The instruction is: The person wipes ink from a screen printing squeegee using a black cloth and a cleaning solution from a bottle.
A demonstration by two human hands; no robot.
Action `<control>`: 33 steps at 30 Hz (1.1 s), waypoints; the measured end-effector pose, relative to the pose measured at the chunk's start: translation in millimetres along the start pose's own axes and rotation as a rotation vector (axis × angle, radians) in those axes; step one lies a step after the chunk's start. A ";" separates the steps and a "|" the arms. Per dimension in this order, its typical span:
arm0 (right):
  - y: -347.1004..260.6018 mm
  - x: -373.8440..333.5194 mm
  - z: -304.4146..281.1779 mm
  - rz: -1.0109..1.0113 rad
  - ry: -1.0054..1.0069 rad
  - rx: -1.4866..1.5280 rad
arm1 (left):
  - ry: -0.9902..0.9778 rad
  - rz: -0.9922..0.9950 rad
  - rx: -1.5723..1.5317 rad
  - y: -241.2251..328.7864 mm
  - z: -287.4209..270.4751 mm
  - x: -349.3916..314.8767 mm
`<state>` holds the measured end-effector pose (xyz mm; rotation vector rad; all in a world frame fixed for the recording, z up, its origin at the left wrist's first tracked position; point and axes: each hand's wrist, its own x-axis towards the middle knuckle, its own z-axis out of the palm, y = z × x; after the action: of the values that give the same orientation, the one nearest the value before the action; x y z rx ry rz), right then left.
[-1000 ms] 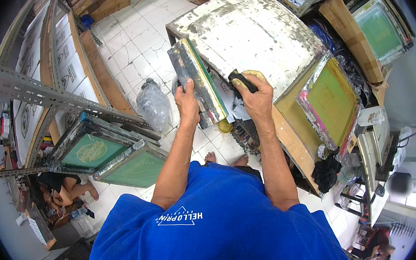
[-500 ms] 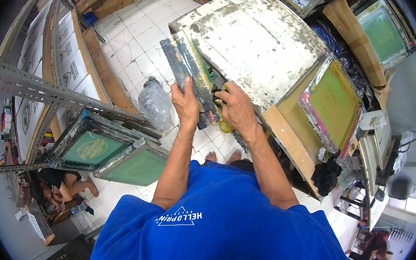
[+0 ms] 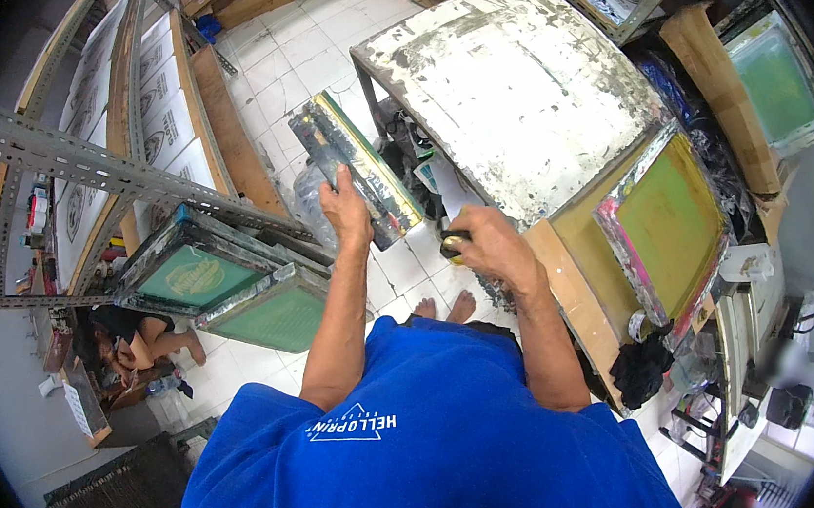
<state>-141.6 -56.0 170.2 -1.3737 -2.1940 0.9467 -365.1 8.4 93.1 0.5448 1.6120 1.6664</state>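
Observation:
My left hand is closed around the near side of a long, paint-smeared frame, which looks like a screen-printing frame tilted nearly edge-on. Dark grey covers its broad side, and yellow and green run along the far edge. Just right of the frame's near end, my right hand grips a small black-and-yellow handled tool. A dark, narrow part points up from that tool toward the frame; its exact kind is hard to make out. Behind both hands stands a table with a white, paint-flaked top.
Green-meshed screen frames lean at the left beside a metal rack. On the right, a yellow-green screen rests by a wooden board. A clear plastic bag lies behind the held frame. Someone crouches at lower left.
The held frame has swung leftward and turned a little, away from the table. My right hand has moved right and down, drawing apart from the frame with the tool in it.

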 end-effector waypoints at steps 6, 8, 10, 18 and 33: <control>30.8 -10.1 -14.5 0.319 0.200 0.380 | -0.035 -0.116 0.093 -11.3 -10.9 -8.1; 52.1 -12.8 -12.0 0.369 0.156 0.432 | -0.120 -0.185 0.014 -10.1 -13.0 -19.1; 62.4 -14.0 -4.9 0.320 0.209 0.431 | -0.171 -0.364 -0.054 -22.6 -25.5 -18.8; 99.4 -15.7 17.2 0.306 0.162 0.526 | -0.618 -1.015 -0.641 -70.2 -100.4 -30.4; 85.5 -36.5 -35.3 0.279 0.377 0.964 | -0.790 -1.168 -1.045 -76.9 -108.7 -41.7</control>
<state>-48.7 -51.5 134.9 -1.2106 -1.0165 1.4271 -402.8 -99.5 13.0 -0.2718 0.1757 0.9150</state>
